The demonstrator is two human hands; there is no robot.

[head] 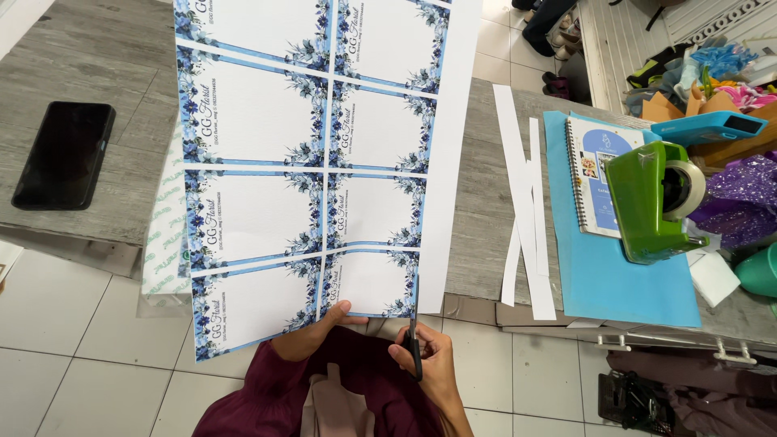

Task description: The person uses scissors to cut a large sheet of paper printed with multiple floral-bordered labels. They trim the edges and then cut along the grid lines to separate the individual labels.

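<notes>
A large printed sheet (307, 154) with several white cards bordered in blue flowers hangs over the near edge of a grey table (105, 121). My left hand (312, 332) pinches the sheet's bottom edge from below. My right hand (425, 360) grips black-handled scissors (414, 340), their blades pointing up into the sheet's bottom edge, along the line between the right card column and the white margin.
A black phone (65, 154) lies at the left. Cut white paper strips (526, 210) lie right of the sheet. Further right are a blue mat (623, 275), a spiral notebook (591, 174), a green tape dispenser (655, 198) and colourful clutter. White tiled floor lies below.
</notes>
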